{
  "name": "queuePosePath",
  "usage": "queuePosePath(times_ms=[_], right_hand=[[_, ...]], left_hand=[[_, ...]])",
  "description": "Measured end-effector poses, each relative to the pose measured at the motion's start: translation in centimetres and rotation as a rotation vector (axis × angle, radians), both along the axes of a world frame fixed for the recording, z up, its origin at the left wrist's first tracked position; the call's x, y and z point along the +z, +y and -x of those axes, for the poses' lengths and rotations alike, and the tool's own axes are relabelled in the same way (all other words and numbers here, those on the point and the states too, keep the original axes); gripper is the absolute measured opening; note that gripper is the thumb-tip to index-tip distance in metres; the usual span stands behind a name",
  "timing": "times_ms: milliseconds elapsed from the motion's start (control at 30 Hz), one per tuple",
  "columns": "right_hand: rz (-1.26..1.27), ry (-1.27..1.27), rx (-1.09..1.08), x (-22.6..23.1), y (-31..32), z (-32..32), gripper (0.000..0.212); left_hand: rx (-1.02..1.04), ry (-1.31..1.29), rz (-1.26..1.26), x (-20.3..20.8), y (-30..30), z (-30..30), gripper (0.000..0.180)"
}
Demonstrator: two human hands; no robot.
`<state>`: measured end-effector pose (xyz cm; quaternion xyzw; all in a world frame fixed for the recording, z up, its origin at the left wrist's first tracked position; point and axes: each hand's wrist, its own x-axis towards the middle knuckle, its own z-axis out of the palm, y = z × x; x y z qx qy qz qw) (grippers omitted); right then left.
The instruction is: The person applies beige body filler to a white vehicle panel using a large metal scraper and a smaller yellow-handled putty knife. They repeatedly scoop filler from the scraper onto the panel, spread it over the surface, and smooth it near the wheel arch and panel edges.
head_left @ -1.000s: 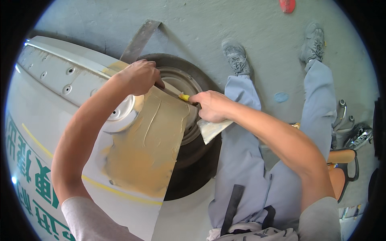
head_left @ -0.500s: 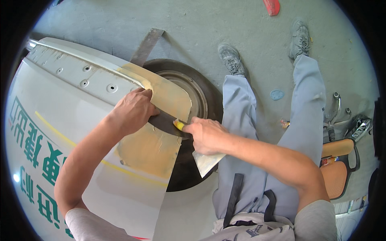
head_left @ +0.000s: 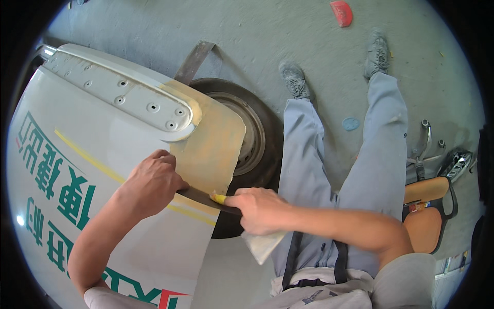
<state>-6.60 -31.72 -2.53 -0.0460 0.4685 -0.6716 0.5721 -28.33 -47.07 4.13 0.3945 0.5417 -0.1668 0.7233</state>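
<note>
A long dark spreader blade point(head_left: 198, 195) is held at both ends against the white vehicle panel point(head_left: 92, 154), low on the tan filler patch point(head_left: 213, 149) that covers the panel's edge beside the wheel. The left hand point(head_left: 152, 183) is pressed on the blade's end farther from the wheel, its fingers curled closed over it. The right hand point(head_left: 257, 208) is closed around the end nearer the wheel, where a dab of yellow filler point(head_left: 218, 198) is seen on the blade. A pale flat card point(head_left: 262, 244) is also gripped in the right hand and hangs below it.

The dark tyre point(head_left: 267, 139) and its rim are seen just behind the patch. Above the patch, a raised strip with round holes point(head_left: 123, 98) runs along the panel. Green characters and a thin yellow stripe are carried on the panel away from the wheel. Beyond the wheel, on the concrete floor point(head_left: 288, 31), the person's legs in grey trousers point(head_left: 381, 139) are stretched out, and a red scraper point(head_left: 341, 13) lies past the shoes. Metal tools point(head_left: 427, 149) and an orange-padded stool point(head_left: 427, 206) lie on the far side of the legs from the wheel.
</note>
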Motion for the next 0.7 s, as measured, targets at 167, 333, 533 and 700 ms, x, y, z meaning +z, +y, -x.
queuePosePath(times_ms=[167, 333, 533, 700], right_hand=[[-0.255, 0.101, -0.068, -10.7, 1.9, 0.5, 0.053], [-0.356, 0.012, 0.101, -21.6, -0.4, 0.4, 0.063], [-0.265, 0.019, 0.145, -27.0, -4.0, -1.4, 0.062], [-0.229, 0.032, 0.135, -27.8, -4.6, -1.7, 0.059]], left_hand=[[-0.097, 0.158, -0.108, -10.9, 1.2, 0.0, 0.043], [-0.154, 0.002, -0.061, -26.1, -1.5, -0.6, 0.061], [-0.140, -0.016, -0.043, -30.9, -5.7, -3.0, 0.062], [-0.115, -0.008, -0.026, -31.3, -6.2, -3.5, 0.063]])
